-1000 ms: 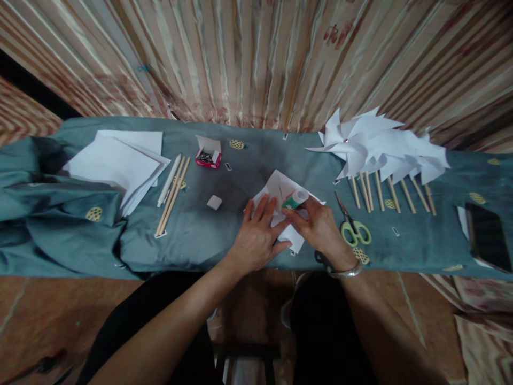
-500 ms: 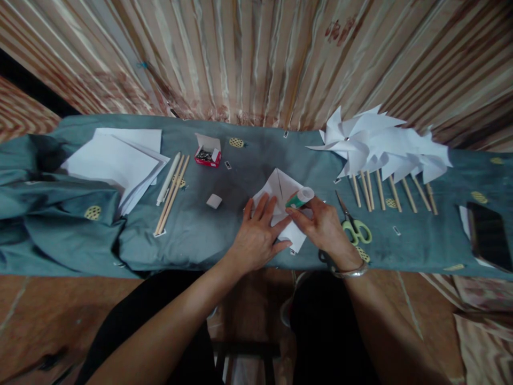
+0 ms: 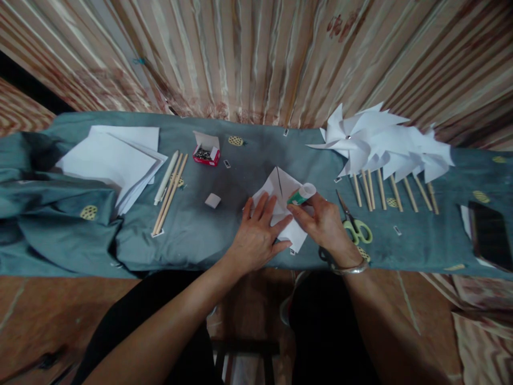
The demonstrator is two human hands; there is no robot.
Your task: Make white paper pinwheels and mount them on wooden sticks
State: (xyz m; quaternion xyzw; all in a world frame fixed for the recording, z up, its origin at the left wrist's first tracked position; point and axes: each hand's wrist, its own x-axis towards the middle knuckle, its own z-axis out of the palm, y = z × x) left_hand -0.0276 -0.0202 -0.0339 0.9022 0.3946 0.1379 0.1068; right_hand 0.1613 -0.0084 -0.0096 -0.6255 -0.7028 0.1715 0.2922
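Note:
Directly in front of me a square sheet of white paper (image 3: 295, 232) lies on the cloth, slit inward from its corners, with a dark line at the far one. My left hand (image 3: 256, 230) rests on its left side, fingers spread and pressing it down. In my right hand (image 3: 325, 222) is a green and white glue stick (image 3: 298, 197), held tilted over the paper's middle. Its lower tip is hidden by my fingers. Green-handled scissors (image 3: 356, 230) lie just right of that hand, and a dark handle (image 3: 326, 258) shows beneath my right wrist.
Several white paper pinwheels (image 3: 377, 139) on sticks lie at the right, with a phone (image 3: 491, 235) beyond. To the left are a small white cap-like piece (image 3: 212, 200), a red box of metal pins (image 3: 207, 155), wooden sticks (image 3: 170, 195), a white pen (image 3: 166, 179) and paper sheets (image 3: 112, 166).
The glue stick and my right hand have shifted very slightly to the right over the paper. My left hand stays in place. The view has moved a little.

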